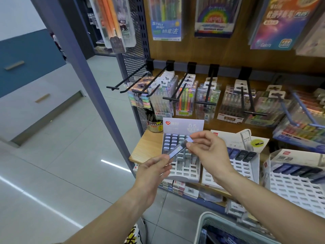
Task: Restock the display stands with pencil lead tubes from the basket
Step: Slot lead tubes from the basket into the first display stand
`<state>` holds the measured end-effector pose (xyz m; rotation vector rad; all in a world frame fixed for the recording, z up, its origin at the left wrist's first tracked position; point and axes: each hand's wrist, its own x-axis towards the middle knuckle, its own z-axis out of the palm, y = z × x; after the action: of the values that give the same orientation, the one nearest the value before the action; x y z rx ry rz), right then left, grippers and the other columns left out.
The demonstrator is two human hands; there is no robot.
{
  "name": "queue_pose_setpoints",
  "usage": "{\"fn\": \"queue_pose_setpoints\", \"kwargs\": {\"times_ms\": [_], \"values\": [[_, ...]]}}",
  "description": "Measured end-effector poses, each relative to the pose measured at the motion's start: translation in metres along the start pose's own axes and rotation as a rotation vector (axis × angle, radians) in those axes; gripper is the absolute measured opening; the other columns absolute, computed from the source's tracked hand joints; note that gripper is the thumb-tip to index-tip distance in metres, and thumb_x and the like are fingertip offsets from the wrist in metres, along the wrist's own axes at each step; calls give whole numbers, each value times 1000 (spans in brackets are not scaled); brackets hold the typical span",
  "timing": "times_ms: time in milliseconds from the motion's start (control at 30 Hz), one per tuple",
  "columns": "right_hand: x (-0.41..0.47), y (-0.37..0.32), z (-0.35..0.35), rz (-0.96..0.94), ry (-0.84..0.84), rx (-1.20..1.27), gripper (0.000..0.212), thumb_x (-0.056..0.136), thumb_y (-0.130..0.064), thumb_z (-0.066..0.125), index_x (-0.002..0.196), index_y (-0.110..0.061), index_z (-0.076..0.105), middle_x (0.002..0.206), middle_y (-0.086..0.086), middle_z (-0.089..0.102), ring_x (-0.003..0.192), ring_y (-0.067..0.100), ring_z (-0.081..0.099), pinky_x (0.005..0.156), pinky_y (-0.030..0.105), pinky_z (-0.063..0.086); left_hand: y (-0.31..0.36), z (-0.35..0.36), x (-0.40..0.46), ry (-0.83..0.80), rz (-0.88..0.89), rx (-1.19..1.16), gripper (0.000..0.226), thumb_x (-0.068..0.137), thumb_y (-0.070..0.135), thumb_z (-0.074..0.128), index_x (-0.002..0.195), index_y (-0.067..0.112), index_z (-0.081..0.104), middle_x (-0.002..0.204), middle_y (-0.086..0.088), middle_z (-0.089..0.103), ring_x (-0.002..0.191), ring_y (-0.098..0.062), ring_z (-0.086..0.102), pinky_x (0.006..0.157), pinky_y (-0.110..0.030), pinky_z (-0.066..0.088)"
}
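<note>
Lead tube [179, 146] is being held tilted in the air, in front of the leftmost stand [182, 155]. Left hand [151, 171] is pinching its lower end; right hand [207, 152] is pinching its upper end. Two more stands [233, 166] are sitting to the right on the shelf [146, 147]. Basket [226, 228] is lying below, near the right forearm.

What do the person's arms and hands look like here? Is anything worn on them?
Both forearms are bare right down to the bottom edge of the picture; no sleeve shows. The left hand and the right hand are bare as well, with no glove, ring, watch or bracelet visible. The fingernails look short and plain.
</note>
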<state>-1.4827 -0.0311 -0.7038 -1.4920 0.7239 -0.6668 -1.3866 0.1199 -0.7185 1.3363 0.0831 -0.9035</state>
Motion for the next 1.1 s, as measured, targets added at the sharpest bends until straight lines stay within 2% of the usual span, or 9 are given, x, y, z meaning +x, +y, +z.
{"fn": "queue_pose_setpoints", "kwargs": {"times_ms": [100,167,367,467,567,667,900,1000,1100], "values": [[1,-3,9,-161,-26,-166,21,84,-6,79,95,-20,69,89,-6,72,80,8,69,76,22,58,-6,-3,4,91,54,225,30,88,13,79,116,20,70,106,-3,75,102,-20,68,89,-33,52],[0,-2,17,-265,-46,-309,17,86,-9,77,94,-22,69,87,-13,71,80,3,68,74,19,57,-9,-6,8,105,83,370,38,93,7,71,126,25,65,120,1,67,108,-16,63,84,-29,48],[5,24,34,-434,-64,-639,11,88,-24,75,94,-31,69,87,-21,65,91,0,56,76,31,53,-8,-3,9,51,184,598,59,96,-8,51,137,35,57,133,10,57,120,-15,54,99,-27,48],[9,36,39,-426,-64,-682,12,88,-27,76,96,-33,70,89,-17,59,91,-1,48,72,21,44,-7,-1,9,36,200,628,66,93,-14,45,132,38,57,127,14,58,111,-5,54,86,-16,47],[12,44,40,-387,-70,-712,12,88,-31,75,98,-36,70,90,-9,56,91,-5,46,67,11,35,-6,-1,11,34,188,631,70,92,-16,43,134,39,56,126,17,57,120,-10,52,92,-19,48],[14,49,41,-341,-76,-725,12,89,-34,73,100,-38,70,92,-8,56,93,-6,46,66,10,34,-6,-2,14,24,163,623,72,91,-18,41,134,39,56,122,19,57,119,-9,53,68,-7,47],[16,49,44,-330,-103,-719,13,88,-32,75,99,-38,71,90,-8,53,89,-5,47,65,7,33,-11,-3,20,35,182,617,73,87,-21,40,134,33,56,133,13,58,128,-16,52,105,-33,48],[15,49,43,-326,-116,-733,13,88,-32,75,98,-39,71,90,-8,53,89,-5,47,65,6,33,-12,-5,21,29,187,611,72,87,-21,40,135,30,56,134,11,58,128,-16,51,97,-27,50],[16,47,41,-335,-115,-739,13,88,-32,75,98,-39,72,88,-8,51,87,-5,47,64,8,33,-14,-7,24,20,179,604,74,86,-23,42,136,30,56,136,10,59,129,-19,52,104,-34,51]]}}
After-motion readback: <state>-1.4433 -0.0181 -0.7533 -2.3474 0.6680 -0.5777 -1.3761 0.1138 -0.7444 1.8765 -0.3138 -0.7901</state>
